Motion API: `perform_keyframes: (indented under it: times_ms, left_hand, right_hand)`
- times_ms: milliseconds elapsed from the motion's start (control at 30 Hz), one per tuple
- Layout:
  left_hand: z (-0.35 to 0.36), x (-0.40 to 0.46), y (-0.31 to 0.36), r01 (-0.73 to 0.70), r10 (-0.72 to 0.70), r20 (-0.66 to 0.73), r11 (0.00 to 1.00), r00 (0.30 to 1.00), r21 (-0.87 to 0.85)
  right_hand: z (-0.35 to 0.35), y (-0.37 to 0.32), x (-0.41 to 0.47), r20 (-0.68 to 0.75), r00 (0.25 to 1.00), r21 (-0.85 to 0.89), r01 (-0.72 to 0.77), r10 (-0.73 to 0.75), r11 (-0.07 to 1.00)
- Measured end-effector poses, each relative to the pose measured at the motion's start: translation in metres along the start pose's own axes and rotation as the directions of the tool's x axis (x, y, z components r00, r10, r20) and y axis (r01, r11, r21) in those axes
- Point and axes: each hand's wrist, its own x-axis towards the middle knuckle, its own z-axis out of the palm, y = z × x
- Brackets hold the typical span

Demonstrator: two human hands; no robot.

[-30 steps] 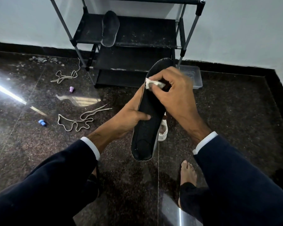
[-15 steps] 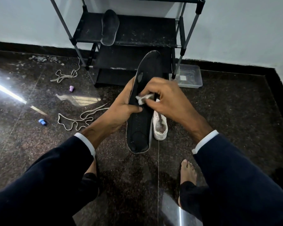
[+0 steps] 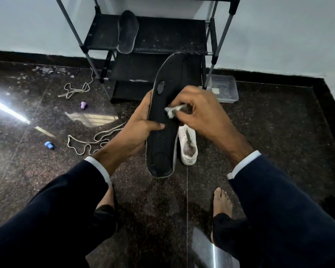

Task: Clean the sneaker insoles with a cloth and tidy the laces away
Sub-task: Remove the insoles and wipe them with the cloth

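My left hand (image 3: 138,128) grips a black insole (image 3: 162,140) by its left edge, thumb across its face, toe end pointing up and away. My right hand (image 3: 199,115) pinches a small crumpled white cloth (image 3: 173,111) against the middle of the insole. A second dark insole (image 3: 127,31) lies on the upper shelf of the shoe rack (image 3: 162,39). A white sneaker (image 3: 189,146) stands on the floor behind the held insole. Two pale laces lie loose on the floor, one near (image 3: 89,141) and one farther back (image 3: 75,90).
A clear plastic box (image 3: 223,88) sits on the floor right of the rack. A small purple object (image 3: 83,105) and a blue one (image 3: 49,145) lie on the dark stone floor at left. My bare feet (image 3: 221,202) are below.
The cloth in my right hand has slid from the toe end down to the middle of the insole. The insole has tilted more upright and the sneaker behind it shows more.
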Motion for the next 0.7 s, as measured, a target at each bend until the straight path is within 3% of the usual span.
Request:
perform_keyframes:
  times_ms: [100,267,433,600,700]
  left_hand:
    - [0.0023,0.0005,0.0036,-0.049,0.049,0.015,0.999,0.999,-0.021]
    - [-0.0007,-0.0010,0.0007,-0.045,0.045,-0.008,0.999,0.999,-0.009]
    - [0.0046,0.0002,0.0035,-0.004,-0.005,-0.099,0.996,0.995,-0.089]
    - [0.0043,0.0013,0.0019,0.026,-0.032,-0.195,0.999,0.980,-0.037]
    - [0.0050,-0.0010,0.0049,0.047,-0.082,-0.179,0.981,0.980,-0.190]
  right_hand:
    - [-0.0059,0.0044,-0.0027,-0.123,0.992,-0.036,-0.046,0.041,0.998]
    - [-0.0052,-0.0030,-0.0028,0.123,0.992,0.045,0.015,-0.021,0.999]
    - [-0.0075,0.0043,-0.0019,-0.144,0.989,-0.057,-0.043,0.035,0.997]
    - [-0.0020,-0.0022,-0.0048,0.148,0.988,0.041,0.030,-0.035,0.999]
    - [0.0019,-0.0018,-0.0030,0.024,1.000,-0.010,0.004,-0.004,1.000]
